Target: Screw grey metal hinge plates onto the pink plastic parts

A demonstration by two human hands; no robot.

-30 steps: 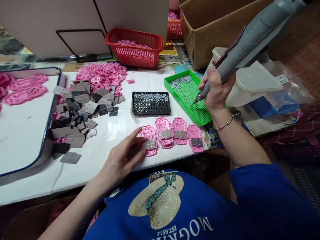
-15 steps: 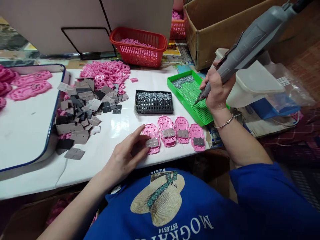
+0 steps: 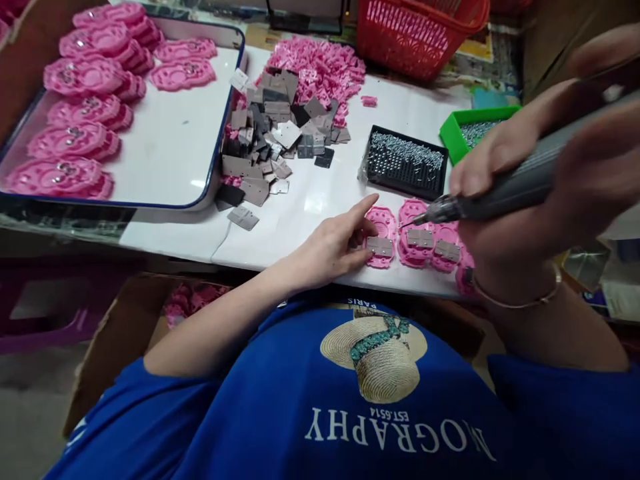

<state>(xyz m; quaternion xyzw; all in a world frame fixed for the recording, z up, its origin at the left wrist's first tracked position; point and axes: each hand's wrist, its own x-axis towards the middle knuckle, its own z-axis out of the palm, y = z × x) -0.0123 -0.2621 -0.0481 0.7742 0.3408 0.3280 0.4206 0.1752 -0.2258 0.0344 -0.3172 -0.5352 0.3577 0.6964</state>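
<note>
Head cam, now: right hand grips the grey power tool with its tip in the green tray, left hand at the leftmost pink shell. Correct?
Not the tip: the head view shows it by the row of pink shells, clear of the green tray. The right hand does grip the grey power tool; left hand as you say.

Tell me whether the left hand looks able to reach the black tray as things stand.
Likely yes: the black tray lies just beyond the left hand, with nothing standing between, though that hand is at a pink piece.
</note>
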